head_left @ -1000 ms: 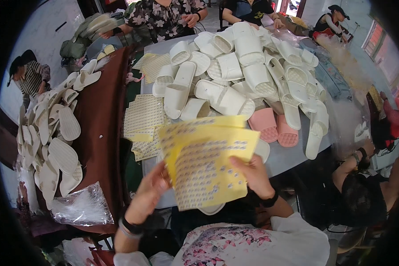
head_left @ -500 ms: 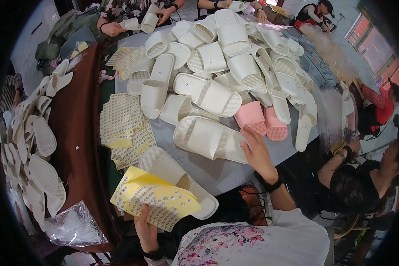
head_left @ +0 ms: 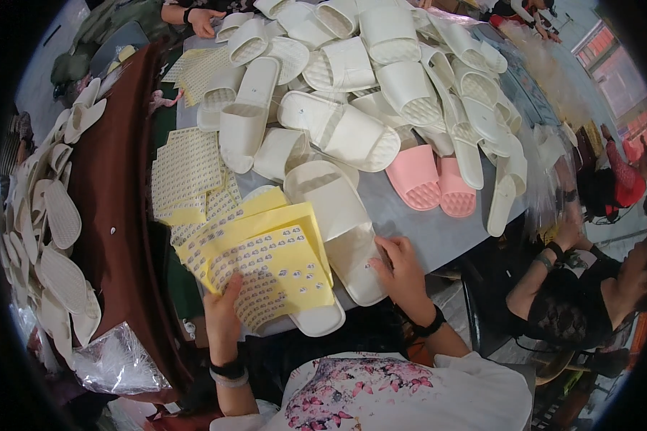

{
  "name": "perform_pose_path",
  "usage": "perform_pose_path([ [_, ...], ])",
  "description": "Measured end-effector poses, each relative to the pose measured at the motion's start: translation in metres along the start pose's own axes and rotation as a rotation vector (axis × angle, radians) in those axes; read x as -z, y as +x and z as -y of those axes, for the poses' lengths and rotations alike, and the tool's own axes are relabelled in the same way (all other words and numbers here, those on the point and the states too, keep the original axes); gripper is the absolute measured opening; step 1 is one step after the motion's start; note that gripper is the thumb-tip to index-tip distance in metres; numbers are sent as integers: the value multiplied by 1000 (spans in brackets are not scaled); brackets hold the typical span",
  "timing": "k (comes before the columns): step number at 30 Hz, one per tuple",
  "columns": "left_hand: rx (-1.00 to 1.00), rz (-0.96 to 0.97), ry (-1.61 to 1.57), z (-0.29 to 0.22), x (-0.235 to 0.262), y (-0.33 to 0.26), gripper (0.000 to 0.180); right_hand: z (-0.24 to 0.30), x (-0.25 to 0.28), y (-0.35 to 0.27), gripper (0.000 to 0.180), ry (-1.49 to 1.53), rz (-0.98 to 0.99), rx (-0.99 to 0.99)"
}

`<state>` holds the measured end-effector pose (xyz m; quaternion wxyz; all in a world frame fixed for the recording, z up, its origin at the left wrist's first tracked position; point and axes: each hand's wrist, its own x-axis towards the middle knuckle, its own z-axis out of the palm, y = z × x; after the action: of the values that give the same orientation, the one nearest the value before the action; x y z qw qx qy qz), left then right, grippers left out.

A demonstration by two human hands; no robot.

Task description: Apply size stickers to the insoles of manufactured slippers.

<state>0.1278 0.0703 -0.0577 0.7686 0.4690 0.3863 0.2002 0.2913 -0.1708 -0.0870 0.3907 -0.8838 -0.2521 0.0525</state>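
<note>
My left hand [head_left: 225, 310] grips several yellow sheets [head_left: 262, 248] covered in rows of small round stickers, thumb on top. Gaps show on the front sheet where stickers are gone. My right hand [head_left: 404, 279] is closed at the heel edge of a white slipper [head_left: 331, 205], thumb over its insole. A small dark mark sits on that insole close to the thumb. Beneath the sheets lies another white slipper [head_left: 319, 320], with only its heel end plainly visible. Two pink slippers [head_left: 413, 178] lie beyond my right hand.
A large heap of white slippers [head_left: 338, 68] covers the far part of the grey table [head_left: 449, 241]. More sticker sheets [head_left: 187, 169] lie at its left. A brown bench [head_left: 115, 215] with white slippers stands left. Another person's hand [head_left: 205, 21] shows at the far edge; a co-worker [head_left: 568, 294] sits right.
The white slipper has swung round, its heel now toward me, and my right hand has drawn nearer with it. My left hand has raised the sheets, which now fan out.
</note>
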Motion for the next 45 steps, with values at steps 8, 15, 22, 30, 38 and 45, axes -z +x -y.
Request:
perform_pose_path([
  [8, 26, 1, -163, -5, 21, -46, 33, 4, 18, -4, 8, 9, 66, 60],
  [15, 239, 230, -47, 9, -8, -32, 31, 6, 14, -7, 10, -18, 131, 129],
  [22, 273, 377, 84, 22, -24, -17, 29, 1, 14, -3, 12, -73, 204, 152],
  [30, 244, 257, 42, 26, -21, -21, 28, 7, 2, -2, 10, -253, 218, 220],
  [38, 207, 233, 12, 23, -16, -20, 28, 10, 16, -7, 10, -130, 295, 222],
  [45, 67, 159, 79, 18, -16, -21, 25, 18, 32, -1, 9, 268, 304, -13],
])
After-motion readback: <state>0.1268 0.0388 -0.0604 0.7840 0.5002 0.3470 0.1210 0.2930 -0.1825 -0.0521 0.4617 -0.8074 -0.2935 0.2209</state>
